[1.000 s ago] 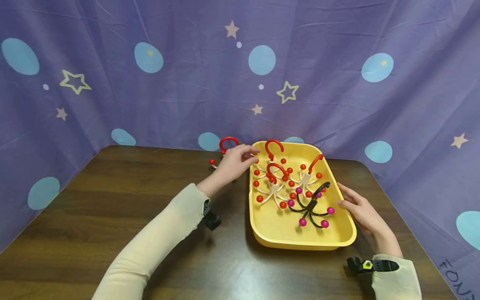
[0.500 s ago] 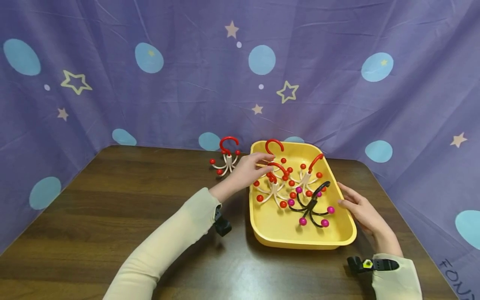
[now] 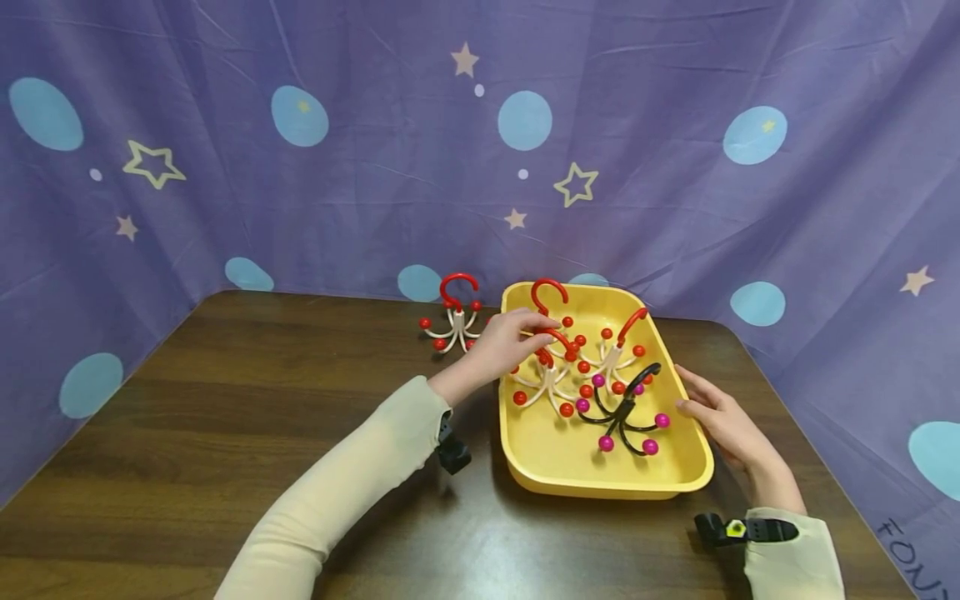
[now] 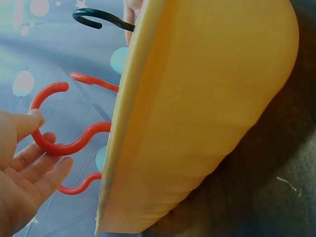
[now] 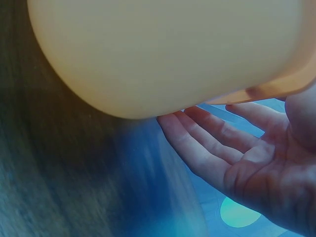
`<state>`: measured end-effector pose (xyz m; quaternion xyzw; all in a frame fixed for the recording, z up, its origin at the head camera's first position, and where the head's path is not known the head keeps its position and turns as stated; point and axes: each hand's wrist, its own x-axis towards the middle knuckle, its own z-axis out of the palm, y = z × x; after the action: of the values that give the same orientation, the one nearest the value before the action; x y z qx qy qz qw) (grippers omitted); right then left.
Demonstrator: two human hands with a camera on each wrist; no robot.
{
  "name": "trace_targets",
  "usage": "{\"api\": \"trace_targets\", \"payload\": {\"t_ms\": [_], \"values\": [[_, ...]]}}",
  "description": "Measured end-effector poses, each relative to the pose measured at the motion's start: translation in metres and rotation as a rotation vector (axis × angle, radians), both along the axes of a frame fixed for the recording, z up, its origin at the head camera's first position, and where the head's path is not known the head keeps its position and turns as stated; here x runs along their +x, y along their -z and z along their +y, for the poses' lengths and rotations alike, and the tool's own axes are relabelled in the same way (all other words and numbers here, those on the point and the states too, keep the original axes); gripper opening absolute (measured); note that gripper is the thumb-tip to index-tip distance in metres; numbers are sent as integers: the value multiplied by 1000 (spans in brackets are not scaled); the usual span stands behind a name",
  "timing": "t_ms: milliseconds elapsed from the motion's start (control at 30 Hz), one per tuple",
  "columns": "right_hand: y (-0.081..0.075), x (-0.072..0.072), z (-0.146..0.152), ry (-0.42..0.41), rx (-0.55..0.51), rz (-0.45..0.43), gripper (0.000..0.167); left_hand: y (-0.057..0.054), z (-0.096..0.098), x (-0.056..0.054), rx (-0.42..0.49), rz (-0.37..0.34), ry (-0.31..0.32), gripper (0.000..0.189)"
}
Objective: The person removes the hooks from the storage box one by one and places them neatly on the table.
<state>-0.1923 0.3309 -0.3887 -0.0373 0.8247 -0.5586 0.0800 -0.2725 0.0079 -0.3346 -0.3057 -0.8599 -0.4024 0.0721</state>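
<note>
In the head view my left hand (image 3: 510,343) reaches over the left rim of the yellow tub (image 3: 592,487). Thumb and fingers close around the red top hook (image 4: 64,149) of a white octopus hanger (image 3: 550,379) with red ball tips, which stands in the tub. On the tub's right side, my right hand (image 3: 731,429) has its thumb at the rim and its fingers along the outer wall. Also in the tub are a rear red-hooked hanger (image 3: 549,287), partly behind the left hand, another red-hooked hanger (image 3: 612,357), and a black one (image 3: 621,412) with magenta balls.
One more red-and-white hanger (image 3: 457,321) stands on the wooden table (image 3: 225,417), left of the tub near the back edge. A purple curtain (image 3: 375,167) with stars and blue dots hangs behind and beside the table.
My left hand has moved right from the hanger on the table, over the tub's rim to a hanger's red hook inside. The right hand has stayed at the tub.
</note>
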Motion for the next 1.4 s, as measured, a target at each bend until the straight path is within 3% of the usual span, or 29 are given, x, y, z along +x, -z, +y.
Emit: {"api": "trace_targets", "payload": {"t_ms": [100,300,567,733,1033,1400], "values": [[0,0,0,-4,-3,1,63,0,0,0,-4,22,-7,23],[-1,0,-1,0,-6,-2,63,0,-1,2,-3,-20,-7,23],[0,1,-1,9,6,-4,63,2,-1,2,7,-15,-2,21],[0,1,0,8,3,-1,64,0,-1,4,16,17,-14,19],[-1,0,-1,11,20,-5,63,-6,-4,6,87,160,-42,17],[0,1,0,6,11,-2,64,-21,-9,11,142,157,-46,19]]}}
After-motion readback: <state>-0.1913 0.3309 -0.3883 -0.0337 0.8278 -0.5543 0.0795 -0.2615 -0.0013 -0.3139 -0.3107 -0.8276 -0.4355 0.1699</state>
